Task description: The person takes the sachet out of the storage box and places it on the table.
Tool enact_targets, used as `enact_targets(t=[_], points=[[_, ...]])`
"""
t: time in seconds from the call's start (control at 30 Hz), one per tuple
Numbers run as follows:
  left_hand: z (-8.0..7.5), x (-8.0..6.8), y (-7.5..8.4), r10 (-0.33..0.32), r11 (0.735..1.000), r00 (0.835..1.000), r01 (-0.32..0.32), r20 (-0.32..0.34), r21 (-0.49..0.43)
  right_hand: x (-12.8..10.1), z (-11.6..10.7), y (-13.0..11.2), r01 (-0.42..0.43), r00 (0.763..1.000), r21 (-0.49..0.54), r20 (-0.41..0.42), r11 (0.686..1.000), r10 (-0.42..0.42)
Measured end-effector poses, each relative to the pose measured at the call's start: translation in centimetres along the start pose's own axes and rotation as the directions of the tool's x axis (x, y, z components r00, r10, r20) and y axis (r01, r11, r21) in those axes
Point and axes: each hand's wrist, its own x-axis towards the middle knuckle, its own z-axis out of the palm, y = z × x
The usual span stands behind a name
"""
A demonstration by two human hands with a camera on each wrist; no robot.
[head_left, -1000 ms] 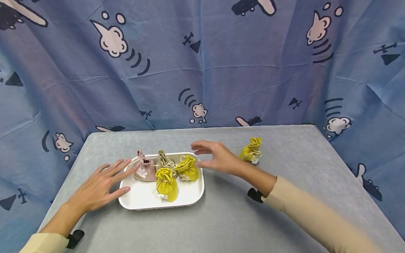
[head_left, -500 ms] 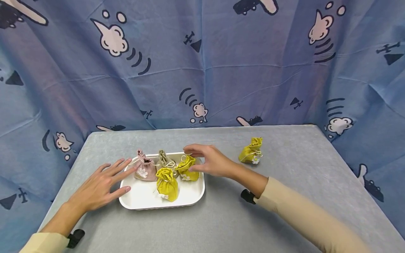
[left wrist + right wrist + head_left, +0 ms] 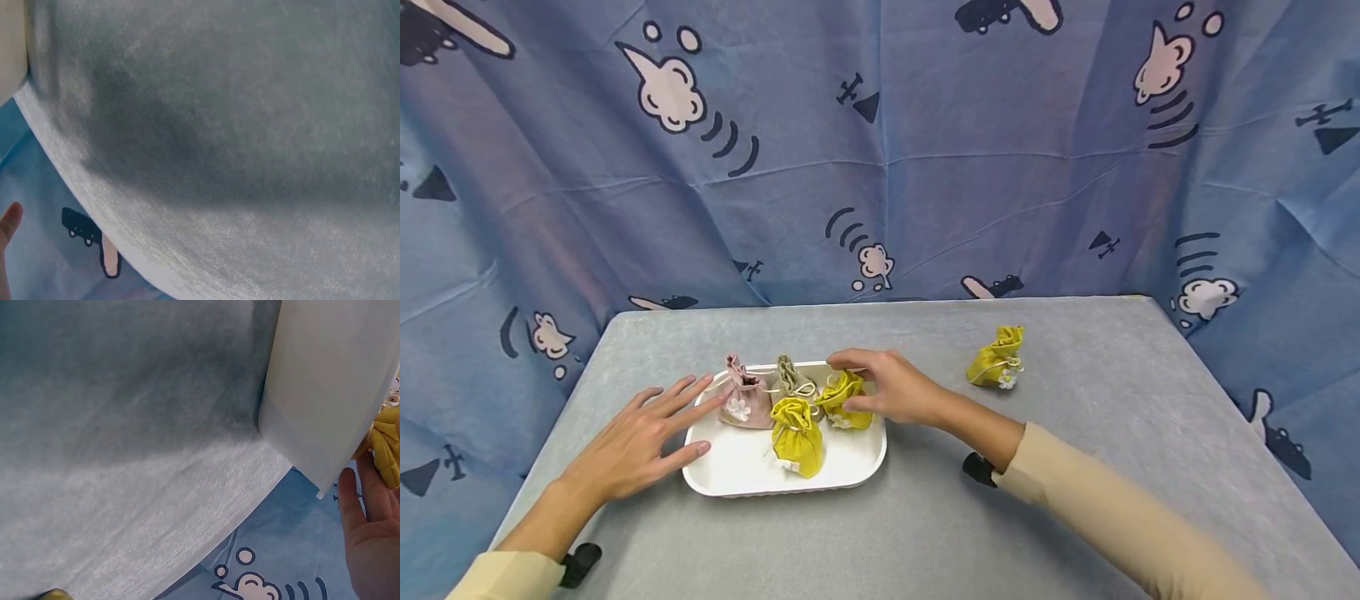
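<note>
grip of the right hand (image 3: pixel 891 386) is curled round a yellow pouch (image 3: pixel 857 415) at the right end of the white tray (image 3: pixel 737 468) on the worktop (image 3: pixel 865 554); the left hand (image 3: pixel 634 442) spreads its fingers over the tray's left rim, by the pink pouch (image 3: pixel 751 410).

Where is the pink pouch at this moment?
In the head view, the pink pouch sits at the back left inside the white tray, left of the grey-green pouch and near the left hand.
</note>
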Motion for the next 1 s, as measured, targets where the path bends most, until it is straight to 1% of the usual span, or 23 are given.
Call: enact_targets(t=[0.13, 0.37, 0.53, 0.63, 0.87, 1.0], points=[[0.0, 0.05, -0.05, 0.006, 1.0, 1.0, -0.006, -0.006, -0.004, 0.16, 0.13, 0.0, -0.006, 1.0, -0.005, 0.008, 1.0, 0.006], [0.01, 0.04, -0.07, 0.016, 1.0, 1.0, -0.016, -0.014, -0.001, 0.36, 0.43, -0.12, -0.006, 1.0, -0.072, 0.029, 0.997, 0.009], [0.03, 0.03, -0.09, 0.018, 1.0, 1.0, -0.018, -0.017, -0.005, 0.48, 0.78, -0.11, -0.027, 0.998, -0.123, 0.045, 0.992, 0.033], [0.07, 0.01, -0.12, 0.018, 1.0, 1.0, -0.019, -0.017, -0.007, 0.51, 0.97, -0.06, -0.036, 0.997, -0.131, 0.059, 0.991, 0.044], [0.13, -0.02, -0.07, 0.013, 1.0, 1.0, -0.013, -0.017, -0.016, 0.48, 0.99, -0.06, 0.001, 0.998, -0.147, 0.062, 0.989, 0.008], [0.09, 0.01, -0.02, 0.013, 1.0, 1.0, -0.014, -0.016, -0.022, 0.43, 0.94, -0.17, 0.005, 0.998, -0.148, 0.056, 0.989, 0.003]])
